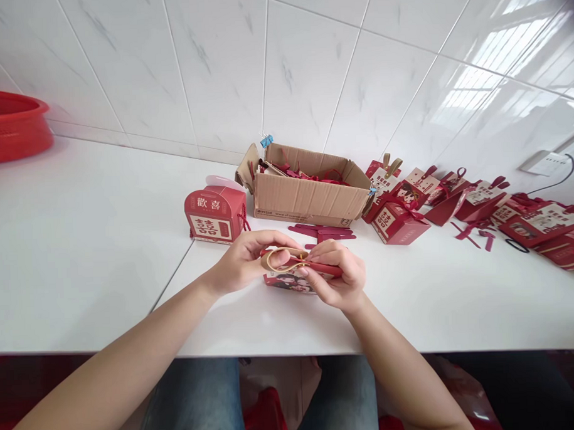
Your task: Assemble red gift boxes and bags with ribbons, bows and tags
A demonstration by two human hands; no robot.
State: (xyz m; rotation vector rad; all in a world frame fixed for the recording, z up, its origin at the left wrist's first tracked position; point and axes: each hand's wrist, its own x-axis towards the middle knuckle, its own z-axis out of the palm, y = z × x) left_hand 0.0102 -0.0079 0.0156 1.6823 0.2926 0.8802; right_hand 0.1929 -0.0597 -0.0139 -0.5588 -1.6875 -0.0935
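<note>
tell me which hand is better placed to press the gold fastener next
Probably the right hand: its thumb tip is right beside the gold fastener, while the left hand sits farther from it, at the loop of the tan strap.

Held box (289,282), one; held strap (268,261), one; rounded box (212,221), one; boxes at right (403,228), at least six; carton (305,200), one; clips (266,141), two; basket (15,127), one; socket (550,163), one.

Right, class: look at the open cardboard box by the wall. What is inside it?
Inside the cardboard box, red ribbon-like pieces lie in a jumble, with a pale strip towards the left end. The bottom is covered, so anything underneath cannot be seen.
</note>
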